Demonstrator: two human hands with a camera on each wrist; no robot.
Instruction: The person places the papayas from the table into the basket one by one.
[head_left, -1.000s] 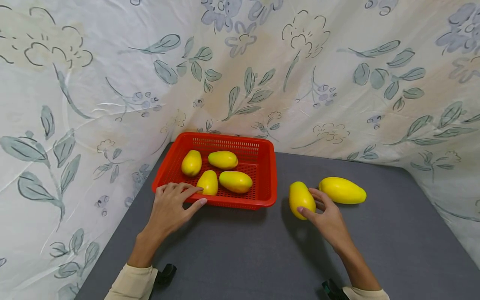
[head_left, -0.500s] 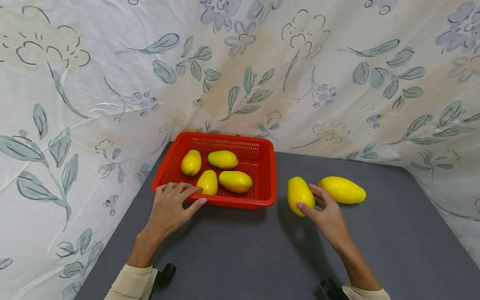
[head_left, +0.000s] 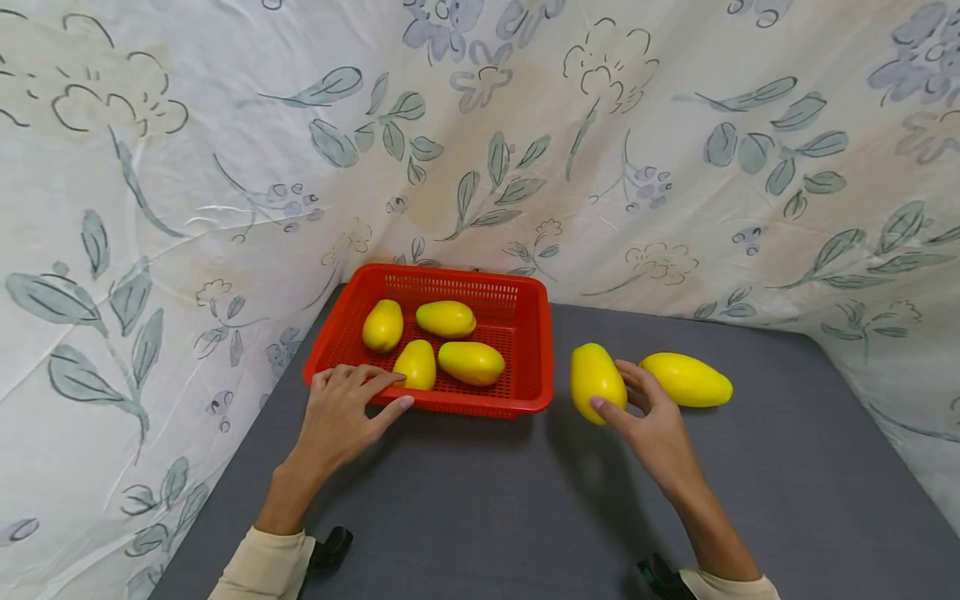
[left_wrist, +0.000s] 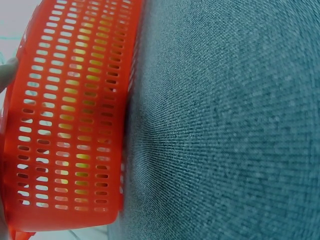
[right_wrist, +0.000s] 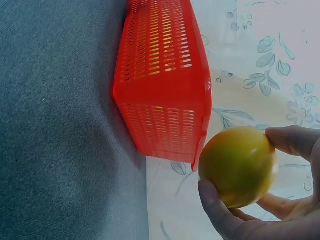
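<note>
My left hand [head_left: 343, 417] holds the near left rim of a red plastic basket [head_left: 534, 367], fingers over the edge and thumb along the outside. Inside the basket lie several yellow mangoes [head_left: 471, 364], one of them partly behind the fingers. To the right, my right hand [head_left: 654, 425] grips another yellow mango [head_left: 596, 382] between thumb and fingers, raised off the table with its shadow below. The right wrist view shows this mango [right_wrist: 237, 167] end-on, close to the basket's side [right_wrist: 165, 95]. Slotted basket wall [left_wrist: 70, 120] fills the left of the left wrist view.
One more yellow mango [head_left: 686, 380] lies on the grey cloth-covered table [head_left: 480, 508], just behind the right hand. Floral fabric [head_left: 600, 167] hangs along the back and left side of the table. Black wrist devices [head_left: 332, 547] sit at both sleeves.
The right hand has carried its mango slightly up and to the left, closer to the basket. The left hand, the basket and the other mangoes stay put.
</note>
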